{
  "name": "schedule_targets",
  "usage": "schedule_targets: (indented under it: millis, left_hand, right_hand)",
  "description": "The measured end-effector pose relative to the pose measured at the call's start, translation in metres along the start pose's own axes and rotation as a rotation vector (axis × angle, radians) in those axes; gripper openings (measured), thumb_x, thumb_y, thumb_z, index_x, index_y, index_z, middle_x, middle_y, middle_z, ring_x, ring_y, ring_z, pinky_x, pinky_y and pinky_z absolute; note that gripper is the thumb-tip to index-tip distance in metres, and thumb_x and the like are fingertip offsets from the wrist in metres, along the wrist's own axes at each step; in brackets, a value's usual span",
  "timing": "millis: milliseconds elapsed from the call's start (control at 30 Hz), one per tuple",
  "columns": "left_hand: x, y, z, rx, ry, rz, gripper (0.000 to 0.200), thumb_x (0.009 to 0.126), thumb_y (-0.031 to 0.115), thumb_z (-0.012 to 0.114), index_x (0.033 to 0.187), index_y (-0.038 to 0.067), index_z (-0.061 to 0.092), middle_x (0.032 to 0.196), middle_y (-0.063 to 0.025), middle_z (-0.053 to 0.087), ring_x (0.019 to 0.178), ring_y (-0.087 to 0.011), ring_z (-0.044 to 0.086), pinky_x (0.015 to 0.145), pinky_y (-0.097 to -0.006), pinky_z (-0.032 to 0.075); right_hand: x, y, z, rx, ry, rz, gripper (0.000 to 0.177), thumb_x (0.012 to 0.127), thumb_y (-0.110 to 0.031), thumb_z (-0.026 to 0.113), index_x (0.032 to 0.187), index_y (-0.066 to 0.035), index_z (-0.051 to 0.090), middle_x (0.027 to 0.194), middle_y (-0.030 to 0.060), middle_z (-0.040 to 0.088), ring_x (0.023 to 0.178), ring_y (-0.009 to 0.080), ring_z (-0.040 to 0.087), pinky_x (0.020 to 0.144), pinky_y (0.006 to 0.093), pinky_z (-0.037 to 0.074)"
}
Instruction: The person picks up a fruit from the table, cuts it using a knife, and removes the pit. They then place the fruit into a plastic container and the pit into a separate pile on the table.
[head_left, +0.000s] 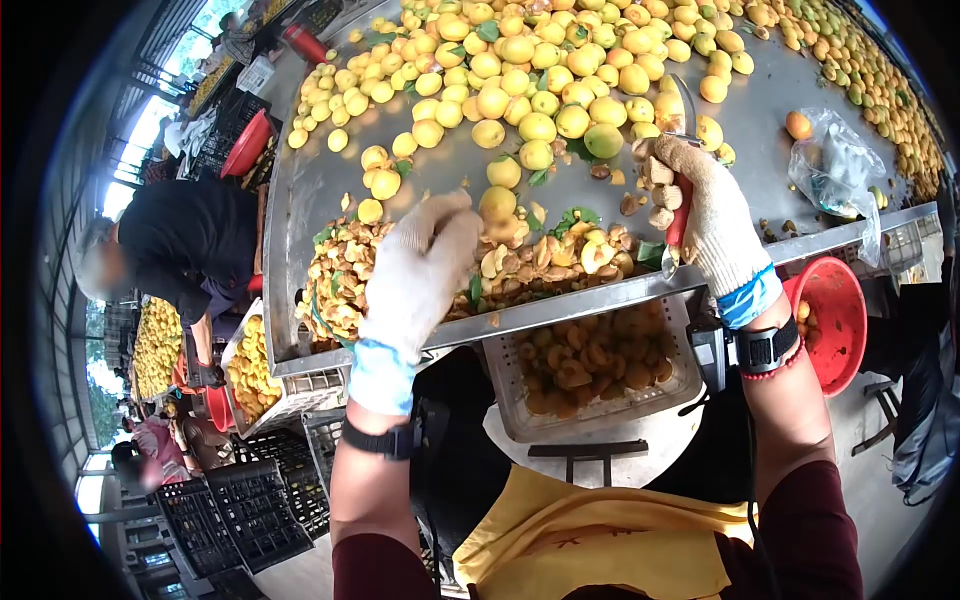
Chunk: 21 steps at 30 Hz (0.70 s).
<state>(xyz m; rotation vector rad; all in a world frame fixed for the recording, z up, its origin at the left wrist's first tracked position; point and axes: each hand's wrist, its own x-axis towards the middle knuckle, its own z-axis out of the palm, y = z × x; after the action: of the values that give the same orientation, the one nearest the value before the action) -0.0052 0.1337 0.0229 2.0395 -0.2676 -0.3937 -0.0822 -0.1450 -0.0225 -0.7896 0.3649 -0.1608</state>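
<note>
While L hand (425, 265) hovers, R grip (690, 195) holds knife (680, 215).

Wall: dark slats and bars (68, 250) run down the far left side, curved by the lens.
Windows: bright openings (150, 125) between the bars, washed out white.
Outside: some greenery (102, 405) at lower left.
Floor: pale and smooth (300, 572), seen at lower left and right.
Furniture: a broad grey metal table (765, 125) with a raised rim.
Storage: black plastic crates (215, 515) at lower left.
Light: daylight from the left, glinting on the table.
</note>
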Motion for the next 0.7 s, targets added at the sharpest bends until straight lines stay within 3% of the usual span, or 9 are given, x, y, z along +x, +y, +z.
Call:
schedule_targets:
  millis: [67, 100, 167, 267, 400, 433, 600, 667, 700]
  left_hand:
    - [0.056, -0.020, 0.009, 0.270, 0.084, 0.033, 0.056, 0.091, 0.042, 0.070, 0.128, -0.001, 0.068, 0.109, -0.0176, 0.074, 0.099, -0.0303, 0.072, 0.092, -0.0388, 0.055]
    - [0.074, -0.017, 0.015, 0.266, 0.080, 0.036, 0.056, 0.091, 0.042, 0.070, 0.128, -0.001, 0.068, 0.109, -0.0176, 0.074, 0.099, -0.0303, 0.072, 0.092, -0.0388, 0.055]
    - [0.097, -0.014, 0.028, 0.849, -0.127, -0.052, 0.062, 0.085, 0.048, 0.071, 0.126, 0.001, 0.069, 0.115, -0.0220, 0.073, 0.109, -0.0357, 0.070, 0.097, -0.0432, 0.053]
    - [0.106, -0.024, 0.031, 0.869, -0.247, 0.005, 0.066, 0.082, 0.051, 0.071, 0.126, 0.001, 0.069, 0.122, -0.0245, 0.071, 0.118, -0.0404, 0.065, 0.103, -0.0460, 0.050]
    - [0.103, -0.061, 0.004, 0.479, -0.414, 0.012, 0.066, 0.083, 0.039, 0.077, 0.136, 0.002, 0.063, 0.125, -0.0224, 0.071, 0.118, -0.0363, 0.067, 0.103, -0.0403, 0.050]
    - [0.097, -0.055, 0.001, 0.486, -0.432, 0.011, 0.065, 0.088, 0.017, 0.079, 0.145, -0.002, 0.055, 0.121, -0.0142, 0.071, 0.111, -0.0183, 0.064, 0.098, -0.0306, 0.050]
    - [0.075, -0.048, 0.002, 0.593, -0.411, 0.034, 0.068, 0.089, 0.020, 0.079, 0.146, -0.004, 0.053, 0.119, -0.0151, 0.070, 0.101, -0.0188, 0.067, 0.090, -0.0293, 0.053]
    - [0.068, -0.039, 0.004, -0.069, -0.402, -0.294, 0.063, 0.091, 0.022, 0.077, 0.142, -0.007, 0.055, 0.111, -0.0129, 0.070, 0.088, -0.0146, 0.067, 0.079, -0.0255, 0.053]
    - [0.057, -0.034, 0.010, -0.181, -0.339, -0.170, 0.055, 0.092, 0.022, 0.075, 0.136, -0.007, 0.058, 0.104, -0.0095, 0.069, 0.079, -0.0106, 0.064, 0.070, -0.0222, 0.051]
  right_hand:
    - [0.001, -0.006, 0.001, 0.007, 0.018, -0.021, 0.017, 0.101, -0.015, 0.060, 0.104, 0.001, 0.066, 0.074, -0.0005, 0.061, 0.057, 0.0092, 0.053, 0.054, 0.0269, 0.049]
    - [0.000, -0.011, 0.006, 0.048, 0.030, -0.085, 0.019, 0.102, -0.016, 0.059, 0.107, 0.001, 0.065, 0.074, 0.0000, 0.062, 0.056, 0.0109, 0.054, 0.055, 0.0276, 0.049]
    - [0.007, -0.018, 0.005, 0.187, 0.078, -0.128, 0.023, 0.104, -0.017, 0.056, 0.113, 0.003, 0.061, 0.076, 0.0015, 0.062, 0.056, 0.0150, 0.054, 0.057, 0.0290, 0.051]
    - [0.018, -0.022, -0.010, 0.150, 0.061, -0.163, 0.023, 0.104, -0.018, 0.054, 0.112, 0.003, 0.060, 0.076, 0.0017, 0.062, 0.057, 0.0144, 0.054, 0.057, 0.0286, 0.050]
    - [0.019, -0.013, -0.002, 0.141, 0.049, -0.122, 0.021, 0.104, -0.017, 0.054, 0.107, 0.002, 0.061, 0.073, 0.0001, 0.059, 0.057, 0.0122, 0.051, 0.056, 0.0282, 0.048]
    - [0.019, -0.008, -0.001, 0.111, 0.002, -0.117, 0.020, 0.104, -0.016, 0.054, 0.105, 0.002, 0.061, 0.073, -0.0003, 0.058, 0.057, 0.0111, 0.049, 0.056, 0.0277, 0.048]
    - [0.006, 0.016, 0.017, 0.108, -0.022, 0.006, 0.015, 0.103, -0.014, 0.056, 0.101, -0.001, 0.062, 0.079, -0.0015, 0.059, 0.059, 0.0068, 0.047, 0.054, 0.0249, 0.045]
    - [-0.003, 0.027, 0.024, -0.166, -0.085, 0.049, 0.029, 0.099, -0.028, 0.066, 0.111, -0.002, 0.065, 0.084, -0.0018, 0.064, 0.063, 0.0049, 0.052, 0.055, 0.0236, 0.046]
    - [-0.007, 0.035, 0.030, -0.284, -0.077, 0.042, 0.035, 0.097, -0.033, 0.069, 0.112, -0.002, 0.066, 0.087, -0.0013, 0.065, 0.065, 0.0051, 0.053, 0.055, 0.0231, 0.046]
